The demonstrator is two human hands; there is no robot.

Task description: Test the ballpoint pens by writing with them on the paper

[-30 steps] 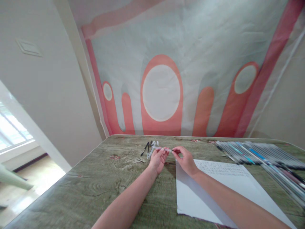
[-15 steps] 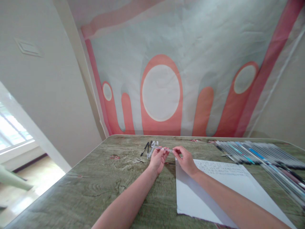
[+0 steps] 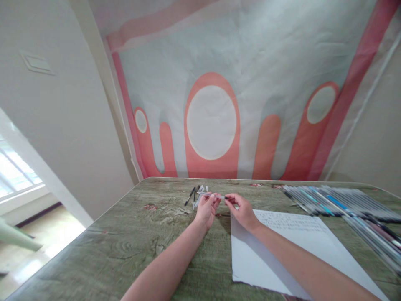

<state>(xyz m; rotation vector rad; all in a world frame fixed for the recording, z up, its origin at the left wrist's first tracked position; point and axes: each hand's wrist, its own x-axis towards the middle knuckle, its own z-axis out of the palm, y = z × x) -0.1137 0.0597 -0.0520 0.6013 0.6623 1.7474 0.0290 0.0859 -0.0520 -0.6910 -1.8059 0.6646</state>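
Note:
Above the table's far middle, a slim clear pen [image 3: 203, 193] lies nearly level, its pointed tip to the left. My left hand [image 3: 206, 209] is closed around its barrel, with thumb and fingers pinching it. At the pen's right end, my right hand [image 3: 240, 211] pinches a small dark piece between thumb and fingertips. Whether that piece is still joined to the barrel I cannot tell. Just beyond my left hand, several black and clear pen caps [image 3: 189, 195] lie loose on the wood-patterned table [image 3: 156, 234], some hidden by the hand.
Under my right forearm lies a white sheet of paper [image 3: 260, 259] with handwriting along its top. Several pens [image 3: 351, 200] are laid side by side at the right, mostly grey with some blue ones. A wall with a pink and grey covering [image 3: 213, 167] stands behind the table.
My right hand has shifted very slightly to the left, and a dark piece now shows at its fingertips by the pen's end. My left hand keeps its hold on the pen.

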